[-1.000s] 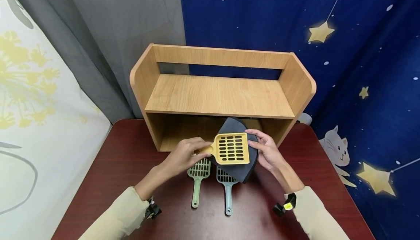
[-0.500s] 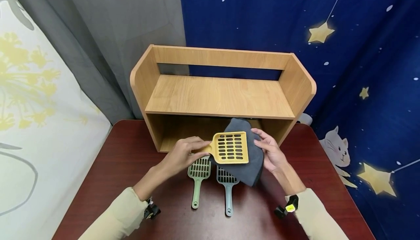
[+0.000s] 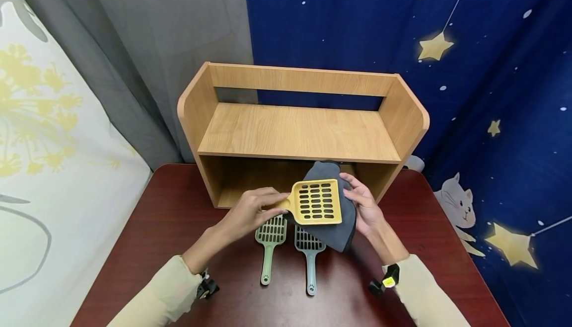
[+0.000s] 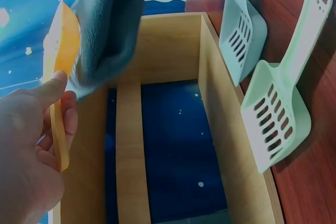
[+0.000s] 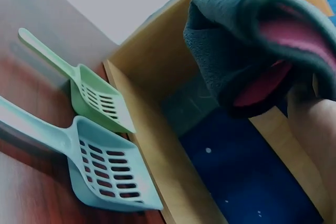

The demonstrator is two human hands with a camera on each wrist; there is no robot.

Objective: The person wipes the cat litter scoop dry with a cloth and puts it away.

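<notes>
My left hand [image 3: 250, 210] pinches the handle of a yellow litter scoop [image 3: 316, 203] between thumb and fingers. The scoop is held level above the table, its slotted pan pointing right. Behind the pan, my right hand [image 3: 367, 211] grips a dark grey cloth [image 3: 328, 235] close to the pan's right edge. The right wrist view shows the folded cloth [image 5: 215, 40] with pink on its inner side; much of the right hand is hidden by it there. Below lie a green litter scoop [image 3: 267, 262] and a blue-grey litter scoop [image 3: 311, 270], handles toward me.
A wooden two-tier shelf [image 3: 299, 130] stands at the back of the dark red table [image 3: 178, 247], just beyond both hands. A grey curtain [image 3: 178, 24] and a starry blue curtain [image 3: 321, 24] hang behind it. White patterned fabric [image 3: 53, 207] covers the left side.
My right hand and the cloth have slid right along the scoop, then slightly back left. The yellow scoop has shifted only a little. Both scoops on the table have stayed in place.
</notes>
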